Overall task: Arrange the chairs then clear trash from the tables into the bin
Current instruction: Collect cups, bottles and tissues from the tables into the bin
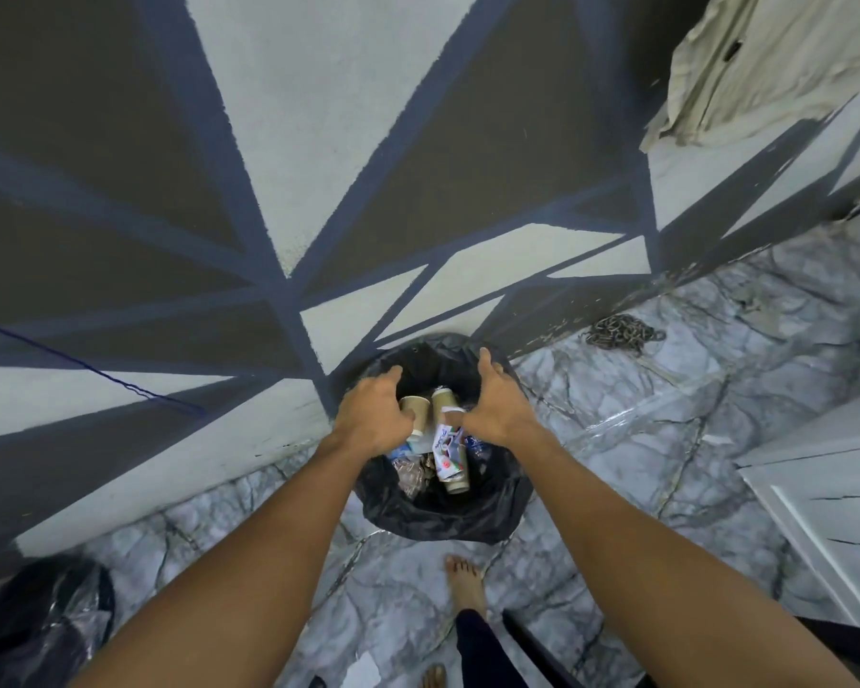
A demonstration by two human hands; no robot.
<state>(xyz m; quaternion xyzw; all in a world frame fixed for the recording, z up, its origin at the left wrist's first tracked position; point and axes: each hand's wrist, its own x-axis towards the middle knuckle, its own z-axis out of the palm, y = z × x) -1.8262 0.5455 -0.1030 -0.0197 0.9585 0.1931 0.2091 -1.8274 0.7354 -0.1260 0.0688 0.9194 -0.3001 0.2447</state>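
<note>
A bin (448, 518) lined with a black bag stands on the floor against the painted wall. Inside it lie plastic bottles, wrappers and a stack of cups (449, 454), one white and printed. My left hand (371, 414) is over the bin's left side, its thumb curled against a brown paper cup (413, 407) that it holds. Over the bin's right side, my right hand (495, 402) has straight fingers reaching toward the far rim and its thumb spread beside the top of the cup stack, gripping nothing that I can see.
The wall with blue lines rises just behind the bin. A chain (621, 332) lies on the marble floor to the right. A white panel (825, 494) stands at the right, another dark bag (41, 623) at the bottom left. My bare feet (465, 583) are near the bin.
</note>
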